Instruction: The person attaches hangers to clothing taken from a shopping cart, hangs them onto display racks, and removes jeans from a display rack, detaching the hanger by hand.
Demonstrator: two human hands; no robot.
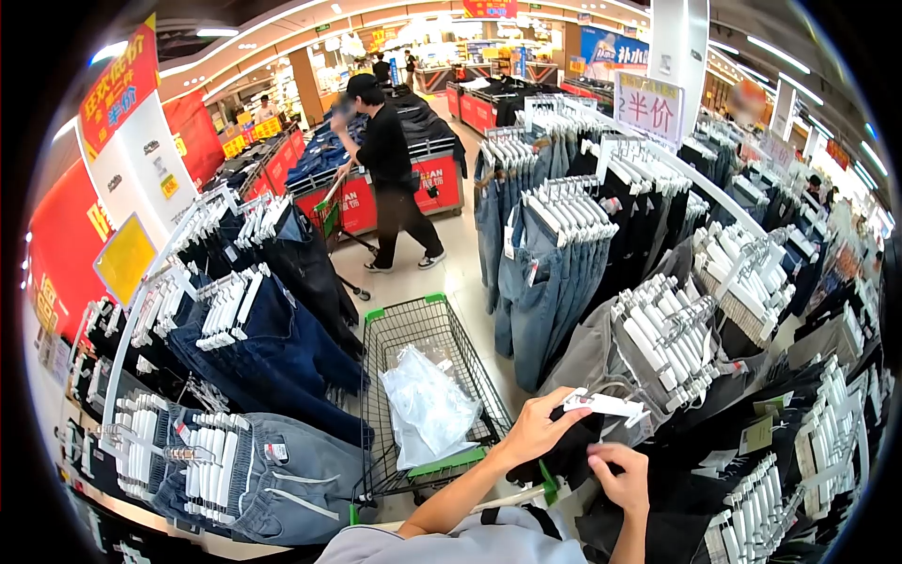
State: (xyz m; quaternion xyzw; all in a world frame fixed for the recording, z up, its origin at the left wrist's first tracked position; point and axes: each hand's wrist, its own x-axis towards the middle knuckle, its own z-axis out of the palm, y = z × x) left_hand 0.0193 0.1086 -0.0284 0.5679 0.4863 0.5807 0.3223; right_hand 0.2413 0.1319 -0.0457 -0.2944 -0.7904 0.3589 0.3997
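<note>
My left hand (540,428) is closed on a white hanger (606,405), at the edge of the rack on the right. Dark cloth hangs below the hanger. Just right of and below it is my right hand (620,477), its fingers curled near the dark cloth; whether they hold anything is too small to tell. Grey trousers (587,352) on white hangers are beyond my hands. A shopping cart (376,338) with green corners stands in front of me, with a clear plastic-wrapped pale item (427,404) inside.
Racks of blue jeans (272,329) and grey drawstring trousers (296,479) stand left of the cart. More jeans (540,282) hang on the right. A person in black (385,150) walks beyond the cart with another cart, beside a red-sided bin (437,183).
</note>
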